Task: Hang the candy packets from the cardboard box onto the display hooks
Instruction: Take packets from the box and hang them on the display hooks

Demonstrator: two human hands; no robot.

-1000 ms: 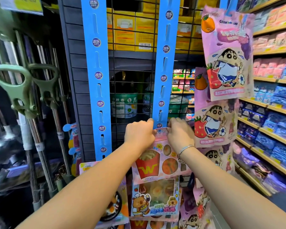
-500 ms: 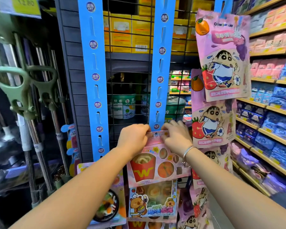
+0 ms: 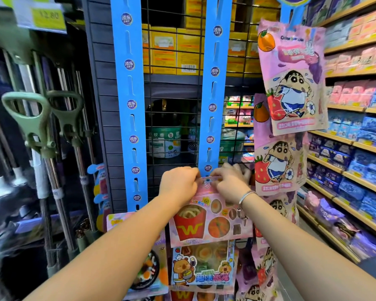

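Observation:
A pink candy packet (image 3: pixel 206 222) printed with a red fries box hangs against the middle blue hook strip (image 3: pixel 213 94). My left hand (image 3: pixel 178 185) pinches its top left corner. My right hand (image 3: pixel 230 181), a silver bracelet on its wrist, grips the top right at the packet's header, just below a strip hook. Below it hangs a bear-print candy packet (image 3: pixel 202 266). Another packet (image 3: pixel 148 268) hangs low on the left blue strip (image 3: pixel 129 101). The cardboard box is not in view.
Pink cartoon-boy packets (image 3: pixel 291 83) fill a third strip at the right. A black wire grid (image 3: pixel 174 118) with stock behind it backs the strips. Green-handled mops (image 3: pixel 39 127) stand at the left. Shelves of blue and pink goods (image 3: pixel 356 137) line the right aisle.
Both hands and the fries packet have dropped slightly down the middle strip and stay at the packet's top edge. The camera has tilted a little.

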